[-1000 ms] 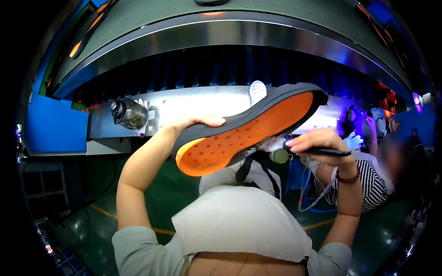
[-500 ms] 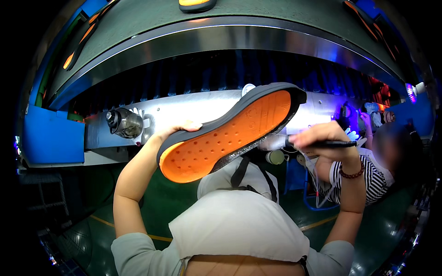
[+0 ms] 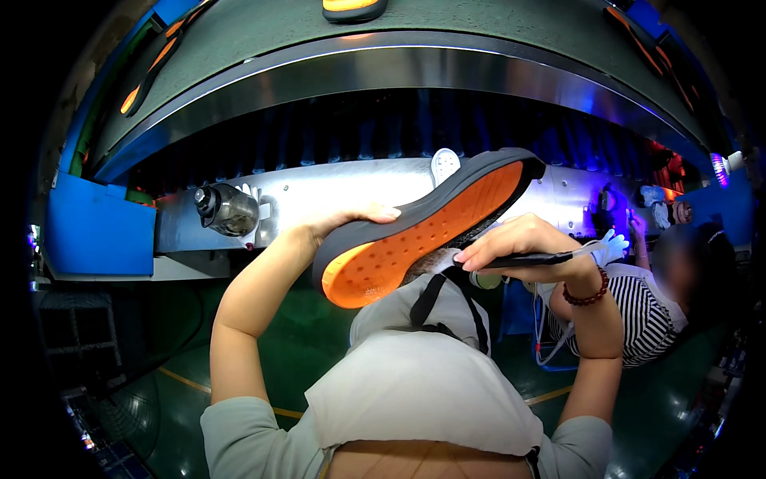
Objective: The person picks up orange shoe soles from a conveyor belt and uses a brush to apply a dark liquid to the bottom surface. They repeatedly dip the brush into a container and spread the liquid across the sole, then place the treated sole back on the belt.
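A shoe sole with a black sidewall and orange inner face is held aslant in front of me, its broader end toward upper right. My left hand grips its black edge near the lower-left end, with the thumb along the top; the other fingers are hidden behind it. In my right hand is a brush with a black handle, and a thin clear tube runs by its rear end. Its pale bristles touch the sole's lower edge near the middle. A dark, wet-looking shine shows along part of that edge.
Beyond a metal ledge runs a green conveyor belt with other soles. On the ledge stand a dark-capped bottle and a white oval piece. A co-worker in stripes sits at right, near a white glove.
The sole and my left hand have shifted a little to the right in view. My right hand has moved the brush left and down along the sole's lower edge toward its lower-left end.
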A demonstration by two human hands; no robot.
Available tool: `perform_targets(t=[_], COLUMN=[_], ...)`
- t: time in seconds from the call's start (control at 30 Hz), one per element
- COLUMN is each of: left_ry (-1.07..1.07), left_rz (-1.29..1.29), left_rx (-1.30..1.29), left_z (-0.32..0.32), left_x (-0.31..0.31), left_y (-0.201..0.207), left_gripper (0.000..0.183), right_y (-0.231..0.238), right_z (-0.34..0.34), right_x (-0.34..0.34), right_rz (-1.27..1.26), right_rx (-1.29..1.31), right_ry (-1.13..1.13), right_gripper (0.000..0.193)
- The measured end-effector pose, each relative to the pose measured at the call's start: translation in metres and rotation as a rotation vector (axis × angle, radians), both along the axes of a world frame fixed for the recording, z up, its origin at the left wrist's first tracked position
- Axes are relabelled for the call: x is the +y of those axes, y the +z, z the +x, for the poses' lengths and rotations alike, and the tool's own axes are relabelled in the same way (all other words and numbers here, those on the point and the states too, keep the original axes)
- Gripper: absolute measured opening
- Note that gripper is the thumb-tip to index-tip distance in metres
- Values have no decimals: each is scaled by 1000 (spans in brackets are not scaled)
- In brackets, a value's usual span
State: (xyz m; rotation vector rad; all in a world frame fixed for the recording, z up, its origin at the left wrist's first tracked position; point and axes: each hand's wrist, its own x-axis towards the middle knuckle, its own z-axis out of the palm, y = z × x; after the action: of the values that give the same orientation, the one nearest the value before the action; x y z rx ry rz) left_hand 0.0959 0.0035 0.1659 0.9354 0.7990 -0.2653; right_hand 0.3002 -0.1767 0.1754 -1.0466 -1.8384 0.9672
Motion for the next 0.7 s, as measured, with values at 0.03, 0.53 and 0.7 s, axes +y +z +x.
perform_targets(t=[0.03, 0.53, 0.7], left_ry=[26, 314, 315], left_rz=[31, -601, -588], left_rx=[38, -318, -304], left_z=[-2, 0, 16], left_x=[0, -21, -13], left_y=[1, -67, -96], left_gripper=[46, 47, 56], right_y=[2, -74, -86], right_z=[5, 30, -28], right_x=[0, 14, 30], right_rz=[-11, 57, 331], right_rx=[-29, 428, -219], right_ry=[14, -887, -1131], right_gripper=[19, 11, 12])
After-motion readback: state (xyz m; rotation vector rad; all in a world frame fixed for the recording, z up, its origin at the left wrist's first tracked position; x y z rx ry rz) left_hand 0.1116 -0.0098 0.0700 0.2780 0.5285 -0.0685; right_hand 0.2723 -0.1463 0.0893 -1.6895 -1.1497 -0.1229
